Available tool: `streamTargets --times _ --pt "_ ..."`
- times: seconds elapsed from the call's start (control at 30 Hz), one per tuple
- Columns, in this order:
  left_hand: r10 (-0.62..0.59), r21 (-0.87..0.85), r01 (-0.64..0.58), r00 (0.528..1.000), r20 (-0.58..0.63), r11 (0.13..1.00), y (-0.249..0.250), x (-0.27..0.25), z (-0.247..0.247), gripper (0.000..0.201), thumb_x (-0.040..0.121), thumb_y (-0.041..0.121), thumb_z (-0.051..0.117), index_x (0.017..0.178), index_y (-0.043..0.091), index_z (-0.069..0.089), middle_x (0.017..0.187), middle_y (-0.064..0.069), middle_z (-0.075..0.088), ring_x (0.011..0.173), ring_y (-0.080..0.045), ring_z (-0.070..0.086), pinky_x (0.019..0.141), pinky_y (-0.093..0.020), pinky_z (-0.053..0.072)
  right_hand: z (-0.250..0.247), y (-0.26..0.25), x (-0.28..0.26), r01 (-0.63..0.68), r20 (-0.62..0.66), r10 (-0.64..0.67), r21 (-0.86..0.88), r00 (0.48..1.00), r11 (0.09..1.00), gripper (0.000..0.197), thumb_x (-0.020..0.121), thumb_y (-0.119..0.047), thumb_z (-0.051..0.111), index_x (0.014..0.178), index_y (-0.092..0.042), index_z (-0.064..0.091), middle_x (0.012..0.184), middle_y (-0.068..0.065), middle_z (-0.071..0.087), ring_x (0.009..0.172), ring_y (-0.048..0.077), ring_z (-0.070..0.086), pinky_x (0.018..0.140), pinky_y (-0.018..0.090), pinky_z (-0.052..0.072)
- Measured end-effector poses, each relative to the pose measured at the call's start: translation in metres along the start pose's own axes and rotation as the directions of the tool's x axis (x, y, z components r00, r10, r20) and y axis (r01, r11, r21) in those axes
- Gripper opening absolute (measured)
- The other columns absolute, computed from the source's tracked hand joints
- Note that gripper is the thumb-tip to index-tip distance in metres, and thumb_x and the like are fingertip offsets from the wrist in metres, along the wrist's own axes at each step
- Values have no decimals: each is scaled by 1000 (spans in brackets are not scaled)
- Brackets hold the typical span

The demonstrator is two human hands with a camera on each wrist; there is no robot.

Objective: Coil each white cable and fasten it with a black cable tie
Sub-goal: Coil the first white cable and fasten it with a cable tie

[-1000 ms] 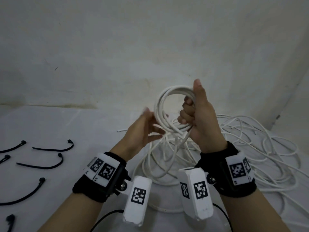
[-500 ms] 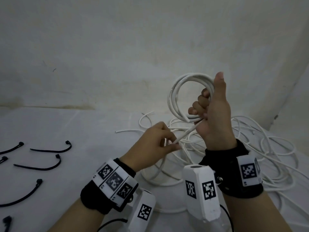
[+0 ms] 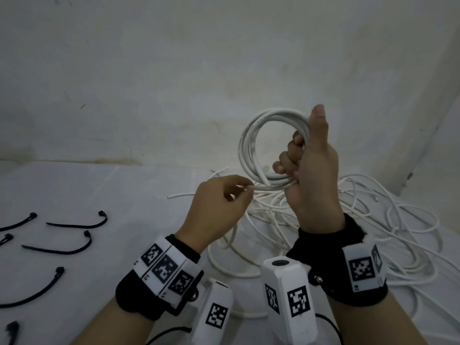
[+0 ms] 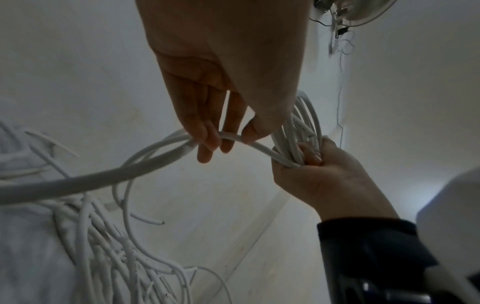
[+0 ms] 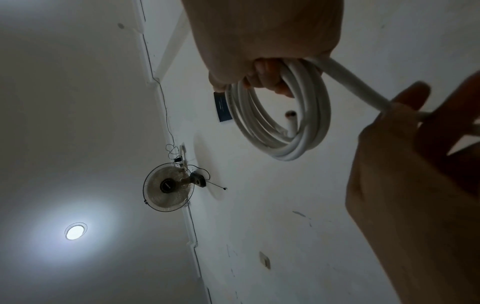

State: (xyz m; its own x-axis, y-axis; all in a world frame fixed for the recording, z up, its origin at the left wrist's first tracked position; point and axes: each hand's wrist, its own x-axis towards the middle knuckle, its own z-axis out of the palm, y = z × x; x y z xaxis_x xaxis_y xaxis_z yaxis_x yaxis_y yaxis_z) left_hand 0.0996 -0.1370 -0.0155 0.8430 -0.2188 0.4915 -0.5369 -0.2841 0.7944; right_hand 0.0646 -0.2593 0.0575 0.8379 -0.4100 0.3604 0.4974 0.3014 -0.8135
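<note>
My right hand [image 3: 308,168] is raised and grips a coil of white cable [image 3: 251,145] of several turns, thumb upright along it; the same coil [image 5: 280,123] hangs from the fingers in the right wrist view. My left hand [image 3: 224,195] pinches the loose run of that cable [image 4: 228,136] between thumb and fingers, just left of the right fist. The run trails down to a tangled heap of white cables [image 3: 348,220] on the white surface. Several black cable ties [image 3: 74,224] lie spread at the left.
A pale wall [image 3: 174,70] stands close behind the white surface. Loose cable loops [image 3: 410,257] spread to the right edge. A wall fan [image 5: 168,186] and a ceiling light [image 5: 75,230] show in the right wrist view.
My right hand rose and shifted right with the coil. My left hand came off the coil, dropped, and took hold of the loose run of cable.
</note>
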Motion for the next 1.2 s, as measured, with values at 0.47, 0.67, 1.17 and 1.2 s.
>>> streamTargets --times 0.47,0.67,1.17,1.2 --pt "-570 -770 457 808 150 445 3 12 -12 35 83 3 68 116 -3 58 83 -11 67 54 -7 66 54 -14 53 7 21 -2 -123 19 122 64 992 990 46 93 -53 47 67 -16 41 45 -6 21 37 10 20 45 26 32" --pt "-556 -716 591 759 338 372 2 10 -15 36 87 -3 56 56 4 72 63 -5 68 49 -8 64 51 -14 53 6 22 0 -106 -12 107 68 994 992 46 92 -53 48 66 -16 42 46 -5 21 37 10 21 44 24 33" --pt "-227 -361 221 974 28 906 16 14 -62 19 95 2 50 106 9 64 66 2 62 61 -7 67 61 -20 56 1 37 9 -150 -42 152 43 988 988 47 93 -51 50 64 -16 40 47 -5 20 40 11 20 39 21 30" --pt "-206 -333 196 979 4 922 16 14 -62 20 95 2 51 108 10 64 70 0 61 61 -6 67 61 -20 56 2 39 8 -150 -30 151 31 988 988 47 93 -51 50 64 -16 39 47 -5 20 40 11 20 39 22 30"
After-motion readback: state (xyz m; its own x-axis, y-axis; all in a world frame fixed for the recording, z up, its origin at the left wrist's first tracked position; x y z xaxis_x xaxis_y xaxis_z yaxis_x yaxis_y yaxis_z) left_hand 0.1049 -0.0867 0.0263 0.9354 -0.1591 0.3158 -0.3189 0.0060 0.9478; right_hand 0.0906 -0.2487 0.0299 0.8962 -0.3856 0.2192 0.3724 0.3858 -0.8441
